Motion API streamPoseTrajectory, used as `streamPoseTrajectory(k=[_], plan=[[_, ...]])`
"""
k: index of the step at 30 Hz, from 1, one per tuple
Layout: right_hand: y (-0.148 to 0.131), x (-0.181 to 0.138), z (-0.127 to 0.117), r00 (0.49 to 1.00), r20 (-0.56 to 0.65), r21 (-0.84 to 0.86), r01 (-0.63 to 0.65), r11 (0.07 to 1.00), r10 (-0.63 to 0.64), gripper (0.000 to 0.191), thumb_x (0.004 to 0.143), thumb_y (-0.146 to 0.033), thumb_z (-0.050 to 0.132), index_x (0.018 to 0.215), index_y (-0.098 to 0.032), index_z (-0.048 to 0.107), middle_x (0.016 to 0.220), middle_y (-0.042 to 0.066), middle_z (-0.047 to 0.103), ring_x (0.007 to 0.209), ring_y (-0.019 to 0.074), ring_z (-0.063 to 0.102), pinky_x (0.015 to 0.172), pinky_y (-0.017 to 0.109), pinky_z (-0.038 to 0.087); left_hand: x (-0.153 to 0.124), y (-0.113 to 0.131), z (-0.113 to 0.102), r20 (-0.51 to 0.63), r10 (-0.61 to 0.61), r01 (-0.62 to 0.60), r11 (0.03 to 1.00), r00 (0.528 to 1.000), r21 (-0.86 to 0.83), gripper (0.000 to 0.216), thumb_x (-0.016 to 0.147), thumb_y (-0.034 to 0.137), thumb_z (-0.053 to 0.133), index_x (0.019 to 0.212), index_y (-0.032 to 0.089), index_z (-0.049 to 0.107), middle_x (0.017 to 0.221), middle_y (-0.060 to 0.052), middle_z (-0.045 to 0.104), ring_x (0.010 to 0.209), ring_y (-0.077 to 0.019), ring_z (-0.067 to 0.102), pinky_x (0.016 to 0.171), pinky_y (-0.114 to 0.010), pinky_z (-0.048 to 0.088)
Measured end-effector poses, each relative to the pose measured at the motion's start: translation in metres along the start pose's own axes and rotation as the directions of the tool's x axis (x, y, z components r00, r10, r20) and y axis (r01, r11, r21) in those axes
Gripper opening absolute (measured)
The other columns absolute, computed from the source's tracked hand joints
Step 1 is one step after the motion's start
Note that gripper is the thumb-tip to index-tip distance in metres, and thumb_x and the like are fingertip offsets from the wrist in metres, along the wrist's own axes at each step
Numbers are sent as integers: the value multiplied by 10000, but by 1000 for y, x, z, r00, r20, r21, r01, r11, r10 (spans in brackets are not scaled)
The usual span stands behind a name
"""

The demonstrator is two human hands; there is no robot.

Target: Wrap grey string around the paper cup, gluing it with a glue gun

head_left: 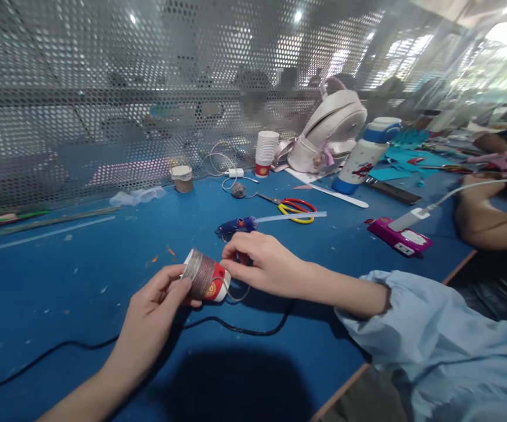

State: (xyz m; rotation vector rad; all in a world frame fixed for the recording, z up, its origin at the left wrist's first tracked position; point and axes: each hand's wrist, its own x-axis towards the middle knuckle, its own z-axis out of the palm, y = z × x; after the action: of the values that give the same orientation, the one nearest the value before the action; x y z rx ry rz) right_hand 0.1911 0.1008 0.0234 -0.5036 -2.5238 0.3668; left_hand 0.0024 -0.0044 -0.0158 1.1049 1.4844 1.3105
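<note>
A red and white paper cup [221,284] lies tilted in my left hand [156,302], whose fingers and thumb close around its rim end. Grey-brown yarn [200,274] is wound around much of the cup's side. A loose strand loops below the cup's base toward my right hand [262,264]. The fingers of that hand are pinched together beside the base, on the yarn strand. Just beyond it lies a blue glue gun [237,226] with a clear glue stick [292,217] sticking out of its back.
Scissors [297,209], a yarn ball [238,190], stacked paper cups [265,153] and a wrapped cup [181,179] stand or lie behind. A bottle [361,158], backpack [330,132] and purple power strip [399,237] are to the right, near another person's arm [490,217]. A black cable [240,329] crosses the front.
</note>
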Motion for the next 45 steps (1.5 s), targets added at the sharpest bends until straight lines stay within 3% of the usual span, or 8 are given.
streamPoseTrajectory(k=[4,8,14,18,25,45], plan=[[-4,-4,5,999,41,-6,8,1000,-8,211,849,-336,641,795,-132,619,722,12,620,644,109,515,648,240,358,-1,2,-1,-21,53,-52,998,998,47,289,837,422,605,1007,196,663,886,-10,713,722,-156,665,705,-262,530],[-5,-8,14,998,60,-37,18,999,-16,110,871,-216,594,795,-139,618,737,18,626,674,114,534,663,249,368,-3,5,0,-3,77,-76,989,997,129,284,838,428,591,994,205,673,895,-13,727,749,-171,673,729,-270,532],[-8,-7,17,998,-38,179,-39,983,46,93,773,-108,616,692,-142,583,627,-25,575,563,75,477,574,204,365,-6,12,2,5,116,-114,970,993,213,258,803,437,611,910,218,695,777,-1,729,677,-168,674,653,-238,531],[-11,-7,16,993,-39,305,-95,948,113,108,738,-70,624,677,-141,570,585,-54,532,521,52,449,531,173,351,-6,12,2,18,129,-130,968,991,214,234,813,426,609,910,231,698,781,8,728,683,-150,671,657,-208,525],[-7,-7,17,993,-116,193,24,981,-2,107,778,-69,576,689,-128,579,595,-32,540,521,58,420,521,181,338,-5,10,1,32,131,-135,971,991,198,255,821,429,605,934,219,695,812,-7,724,694,-161,674,678,-232,531],[-4,-5,11,1000,9,140,15,990,-16,95,817,-89,563,735,-117,603,662,5,592,583,82,460,573,195,371,-5,7,-3,45,124,-130,975,991,181,230,812,405,616,932,227,697,857,-14,730,716,-176,677,704,-257,529]])
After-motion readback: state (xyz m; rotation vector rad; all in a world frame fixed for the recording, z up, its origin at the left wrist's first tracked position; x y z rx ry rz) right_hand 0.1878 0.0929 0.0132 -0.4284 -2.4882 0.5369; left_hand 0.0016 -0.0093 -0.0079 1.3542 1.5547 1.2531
